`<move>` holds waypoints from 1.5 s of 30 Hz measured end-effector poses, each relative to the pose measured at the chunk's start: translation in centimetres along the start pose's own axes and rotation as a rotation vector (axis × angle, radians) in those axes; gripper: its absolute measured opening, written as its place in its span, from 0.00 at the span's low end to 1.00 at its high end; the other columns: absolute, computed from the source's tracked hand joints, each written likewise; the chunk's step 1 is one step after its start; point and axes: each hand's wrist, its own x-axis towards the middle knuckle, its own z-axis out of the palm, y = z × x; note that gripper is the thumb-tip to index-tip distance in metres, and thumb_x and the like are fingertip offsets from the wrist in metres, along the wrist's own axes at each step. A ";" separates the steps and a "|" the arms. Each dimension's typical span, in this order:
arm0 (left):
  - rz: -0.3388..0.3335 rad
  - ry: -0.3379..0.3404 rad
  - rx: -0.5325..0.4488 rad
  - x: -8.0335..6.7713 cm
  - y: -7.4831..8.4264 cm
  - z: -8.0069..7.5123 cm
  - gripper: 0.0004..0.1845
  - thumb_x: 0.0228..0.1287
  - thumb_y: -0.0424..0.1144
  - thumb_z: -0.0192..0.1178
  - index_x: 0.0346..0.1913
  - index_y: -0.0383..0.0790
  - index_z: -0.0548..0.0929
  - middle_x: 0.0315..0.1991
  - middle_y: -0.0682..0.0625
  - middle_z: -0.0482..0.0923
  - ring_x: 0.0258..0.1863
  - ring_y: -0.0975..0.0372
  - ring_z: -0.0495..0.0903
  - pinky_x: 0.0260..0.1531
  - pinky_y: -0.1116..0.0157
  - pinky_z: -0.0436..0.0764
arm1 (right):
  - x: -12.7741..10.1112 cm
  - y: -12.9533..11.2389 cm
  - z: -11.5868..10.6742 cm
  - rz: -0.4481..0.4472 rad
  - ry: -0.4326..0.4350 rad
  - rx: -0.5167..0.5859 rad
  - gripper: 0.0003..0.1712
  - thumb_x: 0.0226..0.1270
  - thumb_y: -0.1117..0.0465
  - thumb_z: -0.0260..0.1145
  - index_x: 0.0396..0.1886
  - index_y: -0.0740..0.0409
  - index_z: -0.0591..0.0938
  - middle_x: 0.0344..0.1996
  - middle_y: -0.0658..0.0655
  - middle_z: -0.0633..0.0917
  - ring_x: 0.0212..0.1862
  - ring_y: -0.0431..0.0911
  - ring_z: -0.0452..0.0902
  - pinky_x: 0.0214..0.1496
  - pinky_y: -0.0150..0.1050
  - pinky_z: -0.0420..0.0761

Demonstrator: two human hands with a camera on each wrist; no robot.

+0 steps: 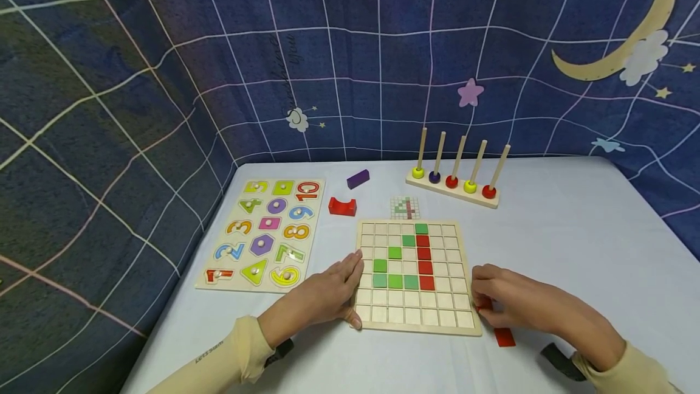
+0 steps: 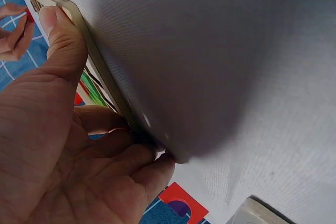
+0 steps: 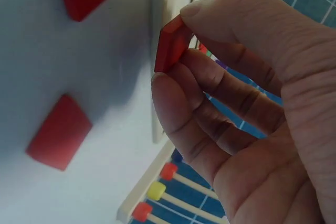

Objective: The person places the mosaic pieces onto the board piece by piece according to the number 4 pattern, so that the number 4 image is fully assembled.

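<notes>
My right hand (image 1: 516,298) is at the right edge of a wooden grid board (image 1: 421,328). Its thumb and fingertips pinch a red square tile (image 3: 172,45) beside the board's rim in the right wrist view. Green tiles (image 1: 395,252) form a slanted line and a row on the grid, and a column of red tiles (image 1: 424,253) stands to their right. Along the board's left edge rests my left hand (image 1: 335,287), fingers extended against the rim and thumb near the front corner. A loose red tile (image 1: 504,337) lies on the cloth by the right hand.
Left of the board lies a number-and-shape puzzle (image 1: 257,287). Behind are a red arched block (image 1: 342,207), a purple block (image 1: 358,179) and a small pattern card (image 1: 404,207). A peg stand (image 1: 459,192) with coloured beads is at the back right. Patterned curtain (image 1: 377,59) backs the table.
</notes>
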 end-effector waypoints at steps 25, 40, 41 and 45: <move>0.019 0.017 0.031 0.0 -0.1 0.0 0.63 0.54 0.66 0.72 0.81 0.26 0.61 0.85 0.33 0.58 0.84 0.46 0.63 0.80 0.54 0.72 | 7.0 -3.3 1.2 -0.238 0.108 -0.218 0.12 0.62 0.66 0.79 0.29 0.49 0.82 0.31 0.44 0.74 0.35 0.33 0.64 0.35 0.23 0.70; 0.017 0.013 0.003 0.2 -0.2 0.0 0.63 0.54 0.66 0.73 0.81 0.26 0.61 0.84 0.32 0.58 0.84 0.45 0.63 0.80 0.53 0.71 | 6.5 -3.6 2.8 -0.195 0.191 -0.184 0.12 0.61 0.72 0.77 0.30 0.50 0.86 0.30 0.44 0.76 0.35 0.36 0.69 0.38 0.27 0.77; 0.017 0.014 0.003 0.1 -0.2 0.0 0.63 0.53 0.66 0.73 0.81 0.26 0.61 0.84 0.32 0.58 0.84 0.45 0.63 0.80 0.53 0.72 | 6.4 -3.6 2.8 -0.196 0.195 -0.182 0.12 0.60 0.72 0.77 0.30 0.50 0.86 0.30 0.44 0.76 0.35 0.36 0.69 0.38 0.27 0.77; 0.016 0.014 0.001 0.0 -0.1 0.0 0.63 0.53 0.66 0.73 0.81 0.25 0.62 0.84 0.32 0.58 0.84 0.45 0.63 0.80 0.53 0.72 | 6.2 -3.6 3.2 -0.212 0.232 -0.175 0.13 0.59 0.73 0.77 0.29 0.50 0.86 0.31 0.45 0.77 0.36 0.37 0.70 0.38 0.28 0.78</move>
